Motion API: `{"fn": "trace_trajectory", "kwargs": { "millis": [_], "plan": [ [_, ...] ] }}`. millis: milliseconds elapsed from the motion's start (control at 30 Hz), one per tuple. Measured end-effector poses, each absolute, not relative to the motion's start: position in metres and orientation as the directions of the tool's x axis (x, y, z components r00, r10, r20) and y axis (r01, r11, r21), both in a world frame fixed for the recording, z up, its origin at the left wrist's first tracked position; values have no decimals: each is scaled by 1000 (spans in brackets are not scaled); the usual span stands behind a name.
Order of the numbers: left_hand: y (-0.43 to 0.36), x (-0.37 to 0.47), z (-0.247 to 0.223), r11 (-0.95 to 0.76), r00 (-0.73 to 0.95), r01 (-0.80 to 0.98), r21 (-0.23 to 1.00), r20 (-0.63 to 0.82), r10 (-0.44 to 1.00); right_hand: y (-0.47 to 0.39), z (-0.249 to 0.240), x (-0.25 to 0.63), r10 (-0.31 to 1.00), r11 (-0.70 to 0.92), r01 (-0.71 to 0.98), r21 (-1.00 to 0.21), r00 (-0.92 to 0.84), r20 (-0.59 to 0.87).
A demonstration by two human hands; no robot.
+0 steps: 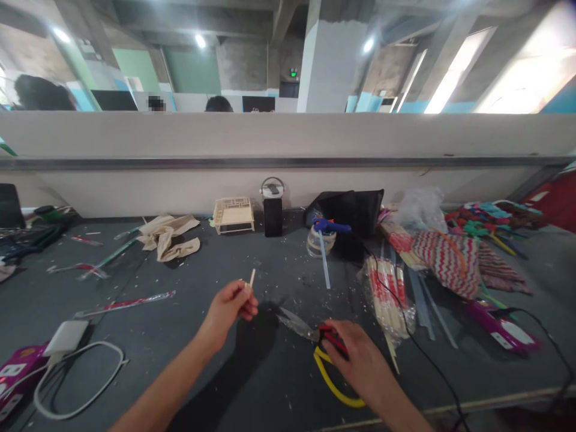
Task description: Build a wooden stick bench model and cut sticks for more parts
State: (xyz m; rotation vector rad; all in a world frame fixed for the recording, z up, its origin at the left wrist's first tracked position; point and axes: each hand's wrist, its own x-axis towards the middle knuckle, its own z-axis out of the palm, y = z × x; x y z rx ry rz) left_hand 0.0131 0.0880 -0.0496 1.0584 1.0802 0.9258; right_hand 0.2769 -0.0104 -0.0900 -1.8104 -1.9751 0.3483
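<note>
Pinching slim wooden stick — left fingers; right fingers curled over red-handled metal scissors.

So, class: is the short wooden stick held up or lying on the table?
Held up: the left hand pinches the wooden stick, its pale end showing above the grip.

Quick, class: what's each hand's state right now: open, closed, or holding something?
Left hand: closed, holding a short wooden stick.
Right hand: on a red handle; whether gripping or only touching cannot be told.
</note>
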Motion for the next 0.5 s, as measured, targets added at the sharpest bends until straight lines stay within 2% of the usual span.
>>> {"fn": "trace_trajectory", "kwargs": {
  "millis": [100, 300, 500],
  "plan": [
    [143, 3, -56, 216, 99, -253, 943, -197, 975, -12, -101, 285, 962, 112, 875, -472, 22, 270],
    [256, 5, -68, 139, -81, -373, 917, -182, 980, -16, -130, 304, 854, 140, 866, -479, 139, 501],
    [324, 16, -72, 132, -183, -448, 884, -235, 955, -13, -129, 310, 834, 114, 827, -551, 222, 505]
  ]
}}
